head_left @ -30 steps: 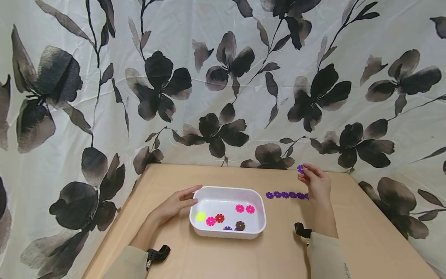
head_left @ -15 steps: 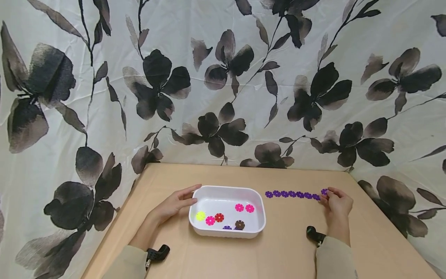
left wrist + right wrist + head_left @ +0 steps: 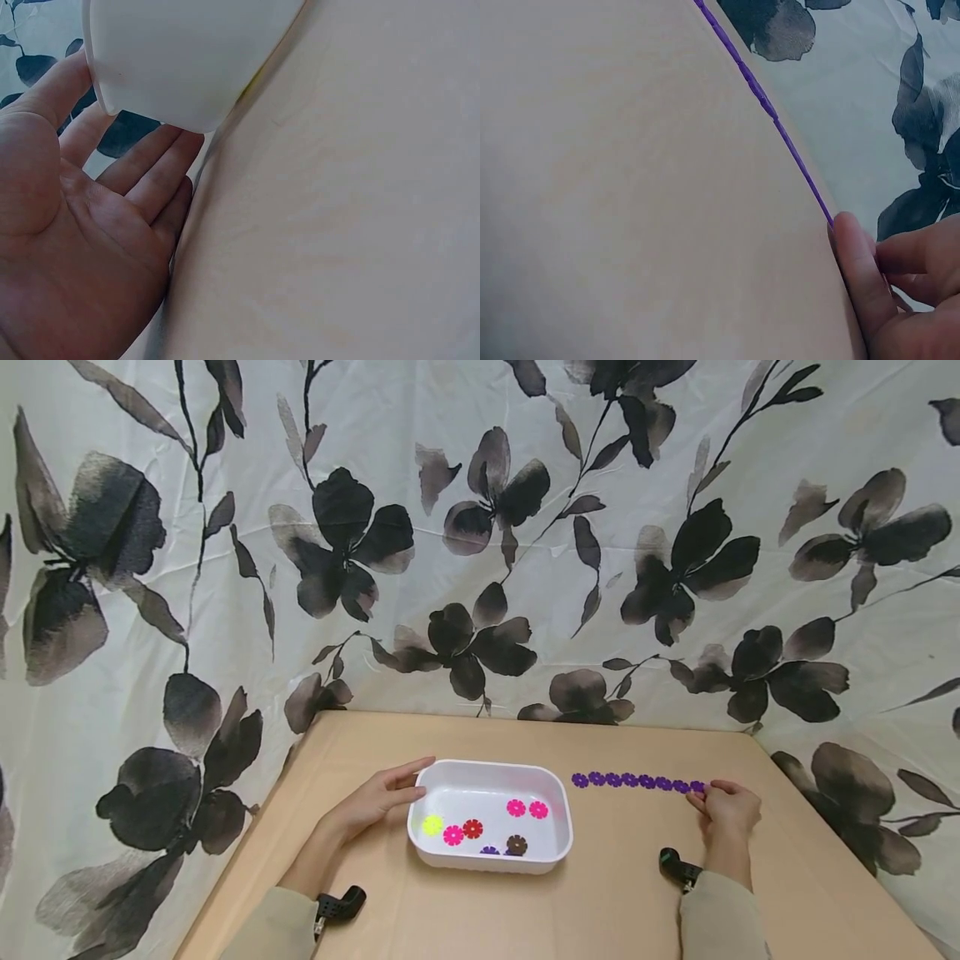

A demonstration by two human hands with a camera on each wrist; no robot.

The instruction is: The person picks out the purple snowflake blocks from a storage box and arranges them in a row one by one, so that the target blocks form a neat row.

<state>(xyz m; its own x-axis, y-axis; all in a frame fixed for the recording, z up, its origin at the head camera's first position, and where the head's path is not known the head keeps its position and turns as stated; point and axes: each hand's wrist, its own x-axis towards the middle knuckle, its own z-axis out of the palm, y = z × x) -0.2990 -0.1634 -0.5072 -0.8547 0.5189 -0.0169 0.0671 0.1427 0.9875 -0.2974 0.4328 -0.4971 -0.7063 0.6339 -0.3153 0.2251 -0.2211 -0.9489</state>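
A row of purple flower-shaped discs [image 3: 630,779] lies on the table to the right of a white tray [image 3: 551,772]. My right hand [image 3: 731,810] is at the row's right end, thumb and fingers pinching the last purple disc [image 3: 697,787], partly covered by the fingertips. In the right wrist view, the row [image 3: 757,90] runs edge-on to my thumb. My left hand [image 3: 375,797] touches the tray's left end with fingers extended. The left wrist view shows those fingers against the outside of the tray [image 3: 180,60].
Inside the tray lie pink discs [image 3: 516,808], a red disc [image 3: 472,828], a yellow disc [image 3: 432,825], a brown disc [image 3: 517,844] and purple ones at the near wall. A floral cloth [image 3: 480,568] hangs behind the wooden table [image 3: 600,902].
My right hand has moved right and down from above the row to its right end, bringing the purple disc level with the others. The left hand and tray have stayed in place.
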